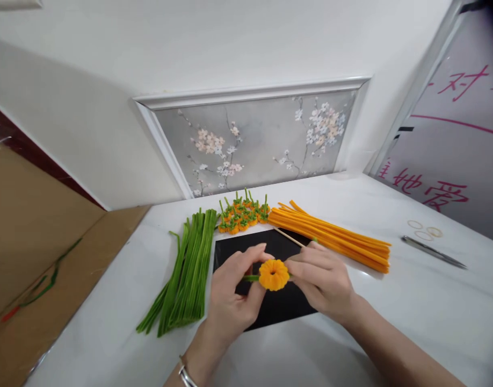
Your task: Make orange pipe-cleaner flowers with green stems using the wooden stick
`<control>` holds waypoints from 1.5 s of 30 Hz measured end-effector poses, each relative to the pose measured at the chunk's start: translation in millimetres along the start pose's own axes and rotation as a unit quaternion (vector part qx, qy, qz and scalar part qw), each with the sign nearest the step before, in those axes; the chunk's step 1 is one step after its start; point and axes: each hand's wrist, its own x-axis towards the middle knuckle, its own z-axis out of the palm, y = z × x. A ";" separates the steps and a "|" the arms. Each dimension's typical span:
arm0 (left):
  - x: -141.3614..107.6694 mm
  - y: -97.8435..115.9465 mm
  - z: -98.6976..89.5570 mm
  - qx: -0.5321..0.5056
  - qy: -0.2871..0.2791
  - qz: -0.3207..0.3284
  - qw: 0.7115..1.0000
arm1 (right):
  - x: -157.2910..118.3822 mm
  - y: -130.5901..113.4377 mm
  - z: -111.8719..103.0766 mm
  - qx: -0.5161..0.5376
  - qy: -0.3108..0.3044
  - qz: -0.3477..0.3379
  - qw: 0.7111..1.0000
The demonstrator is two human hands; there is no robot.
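A ribbed orange pipe-cleaner pumpkin (274, 282) with a hole in its middle is held up above a black mat (266, 318). My left hand (236, 293) pinches its left edge between thumb and fingers. Behind the pumpkin runs a green pipe cleaner (251, 278), showing on both sides. My right hand (325, 277) is closed at the pumpkin's right side, its fingers on the green pipe cleaner; a green tip sticks out above the knuckles. A thin wooden stick (289, 236) reaches toward my right hand; whether the hand holds it, I cannot tell.
Green pipe cleaners (190, 274) lie bundled at left, orange pipe cleaners (331, 236) at right. Several finished small pumpkins (242, 215) with green stems cluster at the back. Tweezers (434, 251) and rubber bands (423, 230) rest far right. Cardboard (77, 269) borders the left side.
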 end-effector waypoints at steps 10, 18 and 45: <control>6.5 2.0 -11.8 -0.334 -0.134 -0.277 0.891 | -6.7 6.0 -10.3 -0.122 0.031 -0.034 0.992; 10.1 9.4 -18.2 -0.277 -0.162 -0.238 0.917 | -3.6 6.8 -7.5 -0.114 0.053 -0.039 0.991; 5.8 7.9 2.6 -0.301 -0.165 -0.249 0.906 | -7.0 5.4 7.9 0.012 0.013 -0.038 0.999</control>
